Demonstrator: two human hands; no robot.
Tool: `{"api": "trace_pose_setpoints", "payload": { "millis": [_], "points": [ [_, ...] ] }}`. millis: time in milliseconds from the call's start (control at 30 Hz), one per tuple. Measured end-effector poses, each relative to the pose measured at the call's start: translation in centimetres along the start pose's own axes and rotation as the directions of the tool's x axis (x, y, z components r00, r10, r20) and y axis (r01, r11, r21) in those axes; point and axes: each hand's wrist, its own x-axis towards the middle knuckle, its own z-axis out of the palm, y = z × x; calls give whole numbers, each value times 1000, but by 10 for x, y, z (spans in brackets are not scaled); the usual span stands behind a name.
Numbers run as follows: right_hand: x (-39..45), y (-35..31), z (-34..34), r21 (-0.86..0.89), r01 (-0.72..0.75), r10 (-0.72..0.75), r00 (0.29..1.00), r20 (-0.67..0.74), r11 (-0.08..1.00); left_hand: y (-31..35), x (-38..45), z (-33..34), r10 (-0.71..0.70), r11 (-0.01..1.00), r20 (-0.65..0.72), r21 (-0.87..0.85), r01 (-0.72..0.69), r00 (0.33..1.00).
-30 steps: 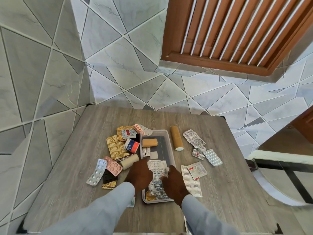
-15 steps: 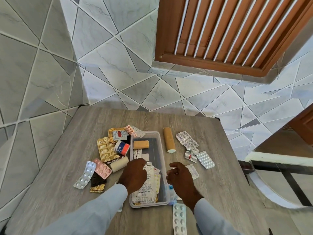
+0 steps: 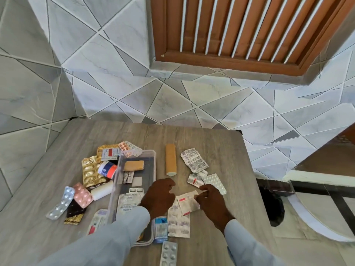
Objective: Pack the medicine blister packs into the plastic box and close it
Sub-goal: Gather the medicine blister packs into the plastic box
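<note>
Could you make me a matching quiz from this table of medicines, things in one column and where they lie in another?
Things:
1. tan bandage roll
2. gold blister pack
3. tan flat pad
4. pink blister pack

Places:
A. inside the plastic box
B. on the table right of the box, near its far end
C. left of the box, beside the red and white tape roll
D. left of the box, overlapping a silver strip

Pairs: 1-B, 2-C, 3-A, 4-D

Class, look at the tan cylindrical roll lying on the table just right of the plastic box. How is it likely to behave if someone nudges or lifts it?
The tan roll lies on its side on the flat table, so a sideways nudge would probably set it rolling. It looks like wound bandage, so likely light and slightly squashy. Its matte surface suggests it should not slip.
</note>
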Motion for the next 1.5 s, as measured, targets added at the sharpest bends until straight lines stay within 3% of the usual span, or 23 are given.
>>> {"api": "trace_pose_setpoints", "payload": {
  "millis": [100,167,233,300,367,467,667,767,867,1067,1133,1200,1300,1367,1433,1500],
  "points": [
    [4,16,-5,-207,22,1,994,108,978,4,-6,29,21,984,138,172,-45,990],
    [2,23,0,-424,150,-91,984,156,893,8,-21,42,21,928,236,357,-106,972],
    [3,26,4,-604,325,-232,946,228,728,12,-37,50,58,788,309,569,-233,949],
    [9,23,8,-648,450,-295,893,340,615,10,-47,53,69,601,366,728,-331,928],
    [16,17,11,-658,532,-288,846,449,533,1,-50,54,20,463,367,821,-334,930],
    [21,8,18,-679,602,-271,797,540,420,-7,-55,51,-14,338,358,881,-333,934],
    [20,7,20,-729,583,-290,812,507,358,-22,-51,66,-2,471,263,851,-231,965],
    [16,9,21,-749,547,-263,837,480,373,-22,-50,66,82,442,310,840,-314,947],
    [16,13,20,-736,477,-193,876,442,481,-21,-50,63,177,385,356,833,-397,918],
    [19,21,11,-549,320,-124,923,363,772,-6,-51,48,220,429,425,766,-478,878],
    [19,19,5,-469,290,-116,924,365,834,0,-50,40,226,519,428,707,-480,875],
    [17,13,-2,-424,287,-131,924,360,859,1,-49,27,238,685,388,583,-437,890],
    [12,-8,-15,-347,310,-206,930,305,885,-5,-48,-3,221,932,269,225,-284,938],
    [7,-29,-26,-286,357,-297,926,231,889,-7,-49,-35,161,982,199,69,-177,967],
    [1,-53,-37,-233,412,-389,910,141,881,-15,-49,-69,110,986,116,109,-123,987],
    [-5,-77,-42,-172,465,-443,883,154,868,-27,-49,-97,51,992,77,115,-59,996]
  ]
}}
